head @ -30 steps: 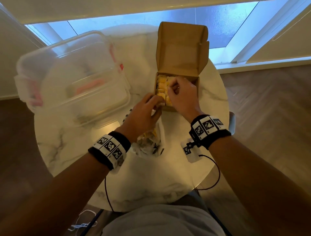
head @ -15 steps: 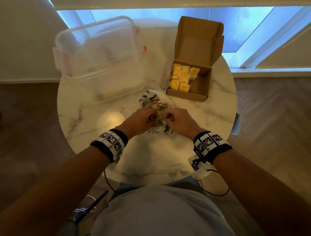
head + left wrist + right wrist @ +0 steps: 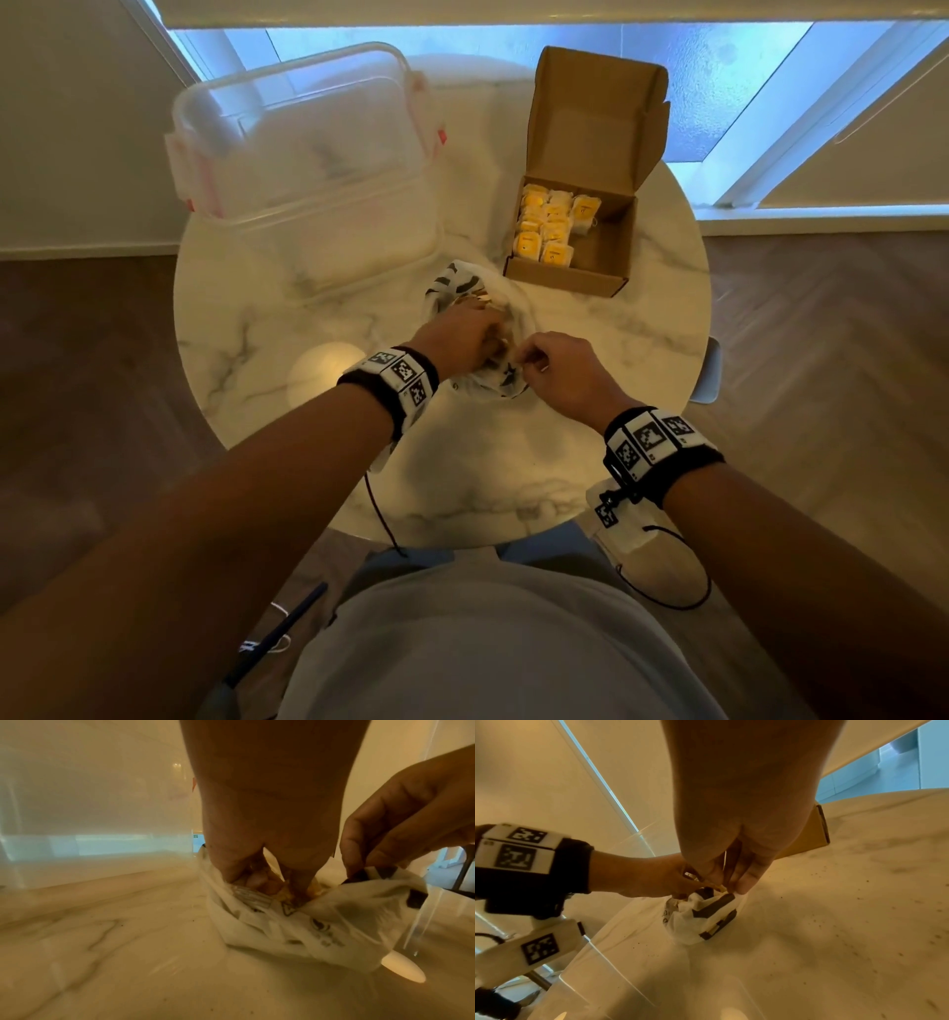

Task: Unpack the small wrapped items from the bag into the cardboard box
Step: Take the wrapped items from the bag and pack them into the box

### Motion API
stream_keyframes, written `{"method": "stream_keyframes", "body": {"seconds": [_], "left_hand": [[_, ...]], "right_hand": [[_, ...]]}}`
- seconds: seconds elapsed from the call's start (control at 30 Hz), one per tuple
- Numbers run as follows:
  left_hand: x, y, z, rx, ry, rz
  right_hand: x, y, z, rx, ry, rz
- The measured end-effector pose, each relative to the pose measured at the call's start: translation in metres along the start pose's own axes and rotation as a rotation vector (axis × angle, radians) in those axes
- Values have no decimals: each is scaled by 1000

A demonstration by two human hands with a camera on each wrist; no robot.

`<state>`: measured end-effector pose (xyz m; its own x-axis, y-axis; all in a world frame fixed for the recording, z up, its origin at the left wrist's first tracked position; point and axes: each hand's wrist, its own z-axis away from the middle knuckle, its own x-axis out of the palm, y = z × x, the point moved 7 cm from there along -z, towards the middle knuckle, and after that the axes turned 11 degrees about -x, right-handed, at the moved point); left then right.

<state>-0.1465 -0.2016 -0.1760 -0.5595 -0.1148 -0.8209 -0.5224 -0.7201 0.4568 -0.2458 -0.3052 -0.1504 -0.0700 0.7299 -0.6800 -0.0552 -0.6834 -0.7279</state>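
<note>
A white bag with black print [image 3: 464, 288] lies on the round marble table [image 3: 246, 329], just in front of the open cardboard box [image 3: 603, 257]. Several yellow wrapped items [image 3: 547, 223] fill the left half of the box. My left hand [image 3: 482, 342] reaches down into the bag's mouth. In the left wrist view its fingers [image 3: 295, 874] and thumb curl round a wrapped item [image 3: 253, 897] among the others inside. My right hand [image 3: 524, 360] pinches the bag's rim [image 3: 721, 902] on the right side and holds it open.
A large clear plastic container [image 3: 308, 154] with red clips stands at the back left of the table, close to the bag. The box's lid [image 3: 595, 118] stands upright behind it. The table edge lies near my body, with wood floor around.
One second ago both hands were at the cardboard box. They drew back to the bag; now the left hand is inside it and the right holds the rim.
</note>
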Motion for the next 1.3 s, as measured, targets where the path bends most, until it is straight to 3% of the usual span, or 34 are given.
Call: {"method": "stream_keyframes", "body": {"seconds": [0.17, 0.33, 0.53, 0.6, 0.7, 0.77, 1.07, 1.3], "left_hand": [[-16, -12, 16, 31, 48, 96], [-32, -9, 28, 119, 79, 174], [-43, -9, 32, 1, 144, 250], [-38, -14, 27, -50, 109, 243], [-19, -25, 17, -160, -12, 81], [-11, -26, 13, -181, -23, -65], [-12, -22, 3, -220, 213, -201], [-26, -25, 14, -136, 262, 44]], "right_hand": [[-1, 6, -4, 84, 33, -71], [-2, -8, -15, 34, 51, -44], [-1, -10, -19, 19, 79, -14], [-1, -3, -15, 57, 105, -25], [-1, 6, -9, 94, 106, -34], [-1, 10, -6, 95, 95, -33], [-2, 14, -3, 107, 65, -39], [-6, 17, -6, 142, 101, -60]]}}
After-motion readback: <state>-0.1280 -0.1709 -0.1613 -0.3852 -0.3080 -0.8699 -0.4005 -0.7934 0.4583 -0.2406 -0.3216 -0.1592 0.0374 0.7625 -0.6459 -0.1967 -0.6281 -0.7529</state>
